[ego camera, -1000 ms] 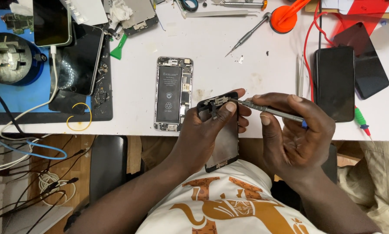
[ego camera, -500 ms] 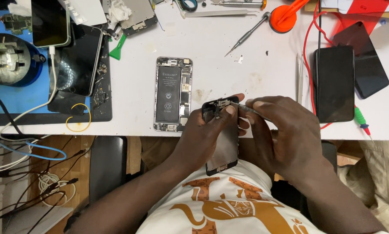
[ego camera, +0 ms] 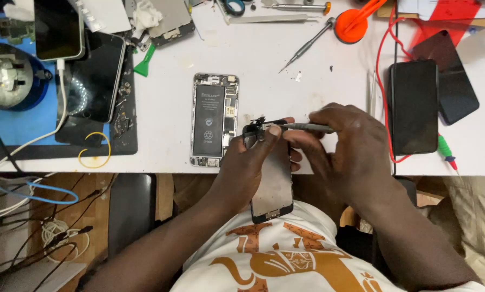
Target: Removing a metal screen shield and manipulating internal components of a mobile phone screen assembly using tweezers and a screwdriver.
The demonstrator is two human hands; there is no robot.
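Grey screwdriver (ego camera: pixel 306 127) lengthwise left, level.

A second ago the right hand (ego camera: pixel 345 146) sat well to the right of the detached screen panel (ego camera: pixel 272 181), with the thin grey tool (ego camera: pixel 302 127) slanting down across its fingers. That hand has since moved left, up against the panel's top end. The tool now lies nearly level, its tip at the small black part on the panel's top edge. The left hand (ego camera: pixel 248 162) has its thumb pressed beside that tip.
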